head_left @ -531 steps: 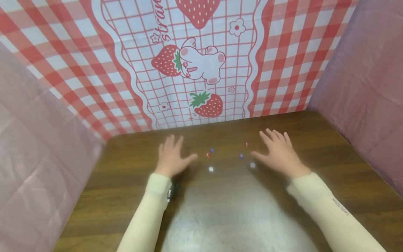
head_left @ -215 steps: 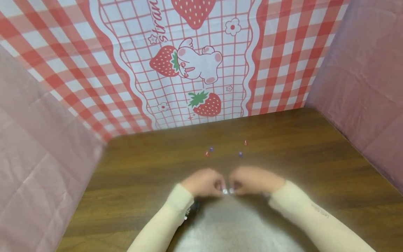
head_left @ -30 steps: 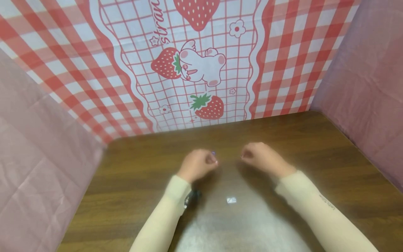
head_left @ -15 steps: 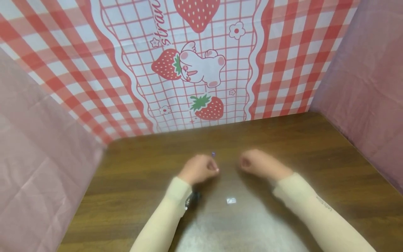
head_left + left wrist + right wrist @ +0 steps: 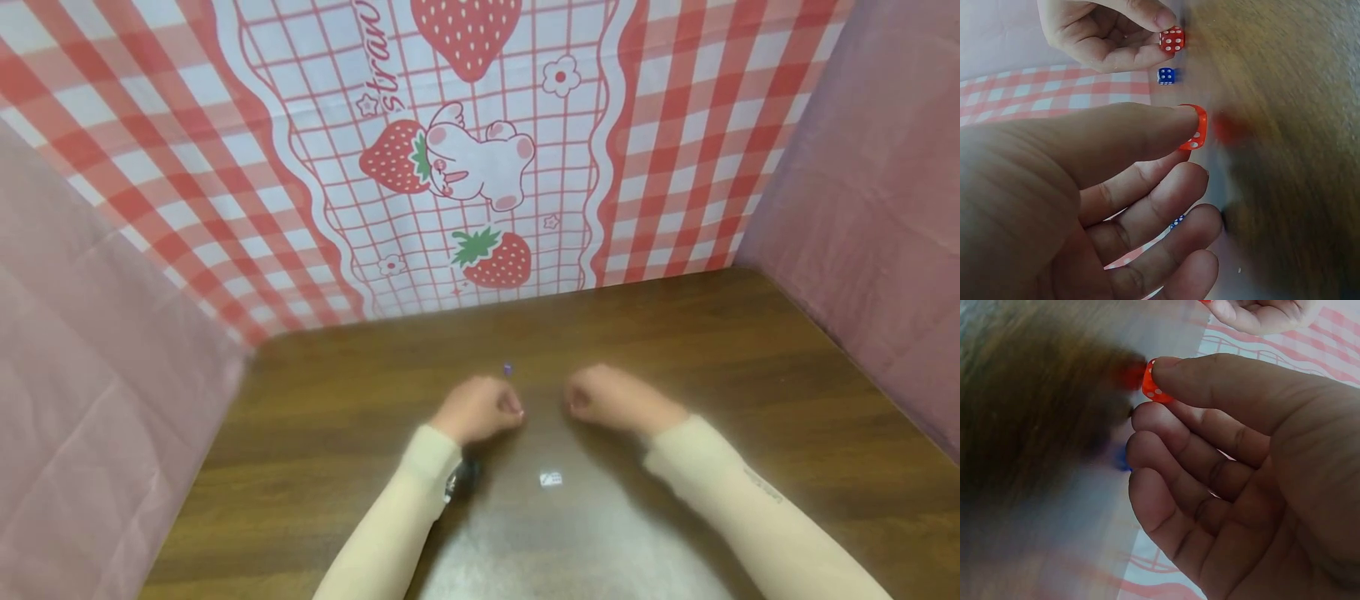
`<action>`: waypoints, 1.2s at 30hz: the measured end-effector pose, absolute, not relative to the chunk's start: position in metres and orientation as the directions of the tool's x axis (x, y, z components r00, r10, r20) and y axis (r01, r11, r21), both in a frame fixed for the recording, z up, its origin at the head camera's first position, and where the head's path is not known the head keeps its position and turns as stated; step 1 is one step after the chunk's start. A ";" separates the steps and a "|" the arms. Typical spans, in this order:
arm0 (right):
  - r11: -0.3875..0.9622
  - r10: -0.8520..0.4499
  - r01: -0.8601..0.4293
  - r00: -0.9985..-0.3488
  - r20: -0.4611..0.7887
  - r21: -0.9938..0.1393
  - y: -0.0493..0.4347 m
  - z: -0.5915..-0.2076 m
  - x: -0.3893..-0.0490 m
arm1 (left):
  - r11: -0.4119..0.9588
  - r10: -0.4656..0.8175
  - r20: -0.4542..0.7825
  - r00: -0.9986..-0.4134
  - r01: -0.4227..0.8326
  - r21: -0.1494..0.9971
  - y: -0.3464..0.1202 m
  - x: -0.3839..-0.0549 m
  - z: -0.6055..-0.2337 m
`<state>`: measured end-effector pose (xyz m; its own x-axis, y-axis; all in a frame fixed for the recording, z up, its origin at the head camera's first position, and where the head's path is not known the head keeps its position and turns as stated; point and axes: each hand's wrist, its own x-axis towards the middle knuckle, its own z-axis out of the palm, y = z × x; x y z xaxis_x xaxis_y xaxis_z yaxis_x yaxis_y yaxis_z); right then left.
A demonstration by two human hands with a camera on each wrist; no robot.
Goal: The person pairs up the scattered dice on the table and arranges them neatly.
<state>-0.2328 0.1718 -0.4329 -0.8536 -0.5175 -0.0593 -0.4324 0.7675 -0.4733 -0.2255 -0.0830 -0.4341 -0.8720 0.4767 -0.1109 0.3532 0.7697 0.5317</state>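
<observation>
My left grip (image 5: 480, 408) pinches one red die (image 5: 1202, 130), my right grip (image 5: 622, 400) the other red die (image 5: 1155, 392), the white dice (image 5: 551, 479) midway between but nearer me.

A person with bare left hand (image 5: 478, 408) and right hand (image 5: 621, 398) wears cream long sleeves (image 5: 386, 529), small dark lettering (image 5: 762, 485) marking the right, a dark device (image 5: 458, 481) beneath the left cuff (image 5: 431, 452).

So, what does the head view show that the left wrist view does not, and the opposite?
Only the head view shows the two white dice on the table and the cream sleeves. Only the left wrist view clearly shows a red die in the left hand, another red die in the right hand, and two blue dice instead of one. Both share the hands, the table and the checked cloth.
</observation>
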 end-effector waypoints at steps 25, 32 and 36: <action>0.771 -0.515 -0.418 -0.853 -0.084 -0.480 0.168 -0.433 -0.228 | 0.768 0.502 -0.107 -0.858 0.386 0.511 -0.077 -0.224 -0.439; 0.758 -0.531 -0.439 -0.845 -0.066 -0.483 0.166 -0.436 -0.228 | 0.762 0.514 -0.094 -0.852 0.404 0.506 -0.073 -0.222 -0.438; 0.759 -0.532 -0.444 -0.844 -0.062 -0.477 0.163 -0.436 -0.228 | 0.760 0.520 -0.087 -0.850 0.414 0.501 -0.073 -0.221 -0.437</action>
